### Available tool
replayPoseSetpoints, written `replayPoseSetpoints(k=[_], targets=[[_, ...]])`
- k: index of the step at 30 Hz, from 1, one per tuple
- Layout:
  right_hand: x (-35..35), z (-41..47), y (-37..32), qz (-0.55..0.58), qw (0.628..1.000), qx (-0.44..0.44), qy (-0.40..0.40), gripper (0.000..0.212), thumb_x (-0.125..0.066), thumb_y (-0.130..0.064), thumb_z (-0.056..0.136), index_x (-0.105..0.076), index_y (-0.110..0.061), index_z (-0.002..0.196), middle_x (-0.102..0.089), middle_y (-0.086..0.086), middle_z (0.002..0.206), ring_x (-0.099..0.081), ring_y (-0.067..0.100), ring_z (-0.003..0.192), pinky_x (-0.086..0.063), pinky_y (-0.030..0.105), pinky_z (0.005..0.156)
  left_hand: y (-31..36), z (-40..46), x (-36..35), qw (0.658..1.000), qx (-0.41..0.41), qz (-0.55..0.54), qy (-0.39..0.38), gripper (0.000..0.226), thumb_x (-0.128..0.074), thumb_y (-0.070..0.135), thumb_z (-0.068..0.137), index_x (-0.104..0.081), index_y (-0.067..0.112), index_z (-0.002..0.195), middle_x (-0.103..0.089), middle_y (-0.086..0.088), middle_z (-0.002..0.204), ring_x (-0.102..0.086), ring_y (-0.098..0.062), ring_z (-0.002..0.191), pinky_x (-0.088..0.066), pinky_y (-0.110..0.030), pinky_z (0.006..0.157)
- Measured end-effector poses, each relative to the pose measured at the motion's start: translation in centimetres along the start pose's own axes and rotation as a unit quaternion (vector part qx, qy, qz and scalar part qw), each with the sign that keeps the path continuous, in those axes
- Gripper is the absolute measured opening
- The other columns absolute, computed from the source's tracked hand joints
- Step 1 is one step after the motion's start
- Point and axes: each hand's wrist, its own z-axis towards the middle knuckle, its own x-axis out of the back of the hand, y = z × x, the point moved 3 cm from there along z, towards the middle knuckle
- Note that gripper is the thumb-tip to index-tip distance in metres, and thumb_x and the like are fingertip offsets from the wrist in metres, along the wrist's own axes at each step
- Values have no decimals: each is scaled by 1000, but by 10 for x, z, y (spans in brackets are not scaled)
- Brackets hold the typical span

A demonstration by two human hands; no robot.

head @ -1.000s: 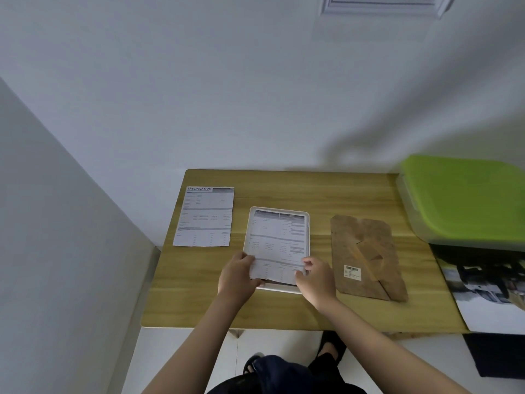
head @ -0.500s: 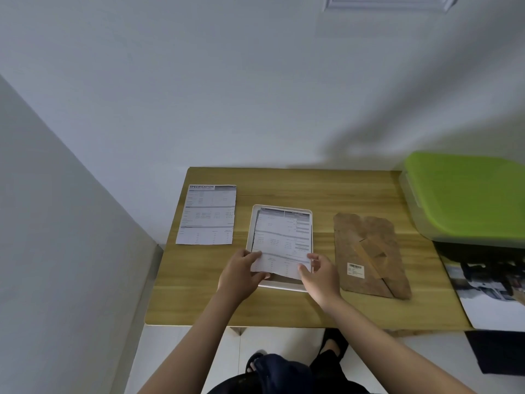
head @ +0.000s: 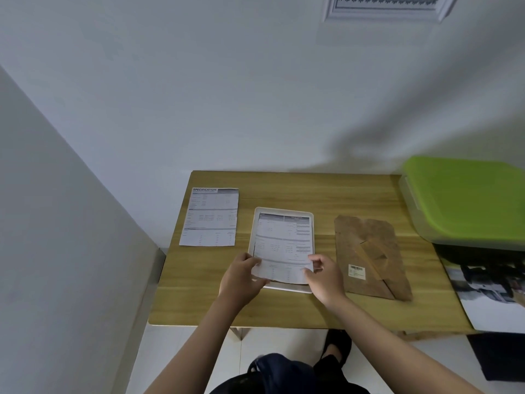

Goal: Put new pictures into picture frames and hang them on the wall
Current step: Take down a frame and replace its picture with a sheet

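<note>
Both hands, left hand (head: pixel 241 275) and right hand (head: pixel 324 275), are pinching the flimsy printed sheet (head: pixel 281 245) by its near corners over the white frame (head: pixel 284 211); it is looking light and crease-prone.

I see a wooden bench (head: pixel 284 308) against the wall. On it lie a printed sheet (head: pixel 209 217) at the left, a white frame (head: pixel 284 211) mid-bench, a brown backing board (head: pixel 369 254), a green-lidded box (head: pixel 466 200), and what may be a photo print (head: pixel 494 305) at the right edge.
</note>
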Motion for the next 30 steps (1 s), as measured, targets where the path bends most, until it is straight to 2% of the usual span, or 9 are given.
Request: replayPoseSetpoints(k=[2, 5, 8, 10, 14, 19, 22, 24, 30], targets=[[2, -3, -3, 12, 1000, 13, 7, 32, -64, -5, 83, -60, -15, 112, -59, -6, 93, -56, 8, 81, -44, 14, 66, 2, -2, 2, 999, -2, -32, 5, 55, -79, 31, 71, -61, 12, 119, -54, 3, 115, -53, -11, 97, -52, -21, 83], [6, -6, -4, 30, 999, 31, 7, 34, -65, -3, 83, -61, -15, 114, -60, -6, 96, -56, 5, 82, -43, 10, 66, 5, -3, 7, 993, 22, -103, 48, 36, -76, 24, 76, -67, 9, 107, -60, 3, 104, -58, -11, 86, -48, -12, 72], [14, -10, -3, 44, 998, 37, 11, 37, -65, -2, 82, -61, -17, 115, -60, -4, 97, -56, 7, 81, -45, 8, 61, 9, -3, 11, 988, 31, -133, 70, 19, -71, 16, 80, -70, 9, 98, -65, 3, 93, -61, -11, 77, -46, -8, 64], [21, -11, 0, 45, 998, 42, 19, 39, -66, -2, 81, -61, -19, 115, -61, -4, 96, -58, 14, 82, -45, 9, 62, 15, -2, 12, 987, 28, -146, 61, 16, -71, 13, 80, -71, 11, 95, -65, 4, 91, -59, -6, 73, -46, -7, 61], [41, -9, 7, 47, 997, 53, 32, 40, -65, 1, 80, -61, -19, 115, -61, -9, 94, -62, 25, 90, -48, 14, 66, 33, -1, 6, 986, 9, -162, 35, 30, -75, 12, 75, -68, 15, 105, -61, 6, 101, -58, -3, 67, -46, -7, 60], [77, -5, 28, 66, 994, 52, 63, 42, -55, 8, 81, -59, -15, 116, -58, -3, 113, -56, 15, 103, -43, 8, 70, 71, -3, -26, 991, -19, -136, -9, 46, -77, 17, 74, -62, 16, 118, -56, 10, 112, -59, -3, 65, -46, -8, 56], [109, -4, 48, 84, 991, 32, 96, 45, -50, 13, 79, -59, -14, 114, -57, -1, 113, -53, 19, 111, -45, 24, 87, 103, -5, -54, 989, -38, -136, -32, 47, -76, 15, 74, -61, 15, 118, -55, 9, 115, -59, -4, 67, -48, -9, 58], [135, -6, 65, 79, 989, 10, 123, 47, -50, 12, 79, -58, -19, 114, -56, 2, 118, -52, 20, 114, -47, 30, 92, 129, -6, -76, 988, -53, -135, -51, 47, -76, 14, 73, -61, 13, 118, -57, 5, 116, -59, -5, 68, -48, -9, 60], [228, -27, 127, 64, 980, -42, 183, 44, -47, 7, 82, -54, -17, 118, -47, 6, 122, -44, 14, 105, -42, 25, 83, 214, -20, -155, 981, -93, -122, -119, 50, -76, 15, 73, -61, 11, 121, -54, 5, 115, -59, -8, 74, -51, -14, 72]])
